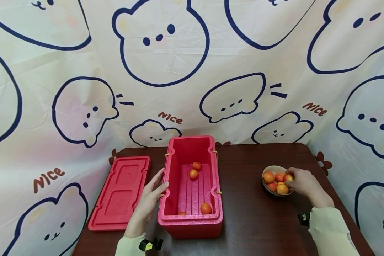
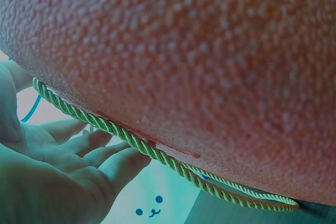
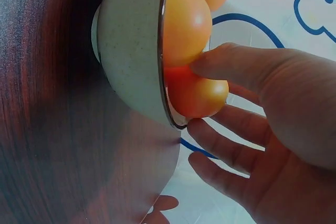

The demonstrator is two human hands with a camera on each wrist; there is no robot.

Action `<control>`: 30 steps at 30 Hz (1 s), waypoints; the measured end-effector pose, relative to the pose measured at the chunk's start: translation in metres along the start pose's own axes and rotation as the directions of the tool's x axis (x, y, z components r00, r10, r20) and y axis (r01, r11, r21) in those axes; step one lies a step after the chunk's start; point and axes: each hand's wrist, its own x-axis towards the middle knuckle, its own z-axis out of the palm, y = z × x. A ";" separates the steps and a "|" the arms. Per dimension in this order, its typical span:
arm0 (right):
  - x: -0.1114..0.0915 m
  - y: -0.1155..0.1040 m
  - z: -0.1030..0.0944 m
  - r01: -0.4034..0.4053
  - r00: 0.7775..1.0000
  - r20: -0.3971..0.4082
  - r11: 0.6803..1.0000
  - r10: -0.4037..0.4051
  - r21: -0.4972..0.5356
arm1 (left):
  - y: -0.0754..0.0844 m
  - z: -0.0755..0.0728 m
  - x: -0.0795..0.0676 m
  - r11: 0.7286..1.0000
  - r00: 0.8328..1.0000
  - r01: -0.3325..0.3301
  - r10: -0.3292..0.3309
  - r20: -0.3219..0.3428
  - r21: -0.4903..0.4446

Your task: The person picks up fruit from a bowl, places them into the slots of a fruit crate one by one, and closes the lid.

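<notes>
The pink foam box (image 1: 192,219) is uncovered, with a few round orange-red fruits such as this one (image 1: 193,174) on its ribbed floor. My left hand (image 1: 147,199) rests against the box's left wall, thumb by the rim and fingers extended. In the left wrist view, a twisted cord (image 2: 113,128) loops from the wall near those fingers. Off to the right stands a pale bowl (image 3: 131,40) with a dark rim, holding several similar fruits. My right hand (image 1: 304,183) reaches to its right edge and pinches an orange-red fruit (image 3: 197,95) between thumb and fingers.
A pink lid (image 1: 120,193) lies flat on the dark wooden table (image 1: 243,213), left of the box. Behind the table hangs a pale cloth (image 1: 185,103) printed with cartoon animals, which also runs along both sides.
</notes>
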 end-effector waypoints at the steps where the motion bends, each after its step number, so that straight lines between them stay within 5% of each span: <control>1: 0.000 -0.001 0.000 0.001 1.000 -0.010 1.000 -0.001 0.006 | 0.000 0.000 0.000 1.000 1.000 -0.002 0.002 0.000 -0.001; 10: 0.001 -0.003 -0.004 0.041 0.996 -0.082 0.999 -0.039 0.024 | -0.001 0.000 0.000 1.000 1.000 -0.005 0.005 0.004 -0.003; 30: 0.002 -0.026 -0.021 0.079 0.993 -0.090 0.993 -0.071 0.083 | 0.000 0.001 0.000 1.000 1.000 0.000 0.000 0.005 -0.001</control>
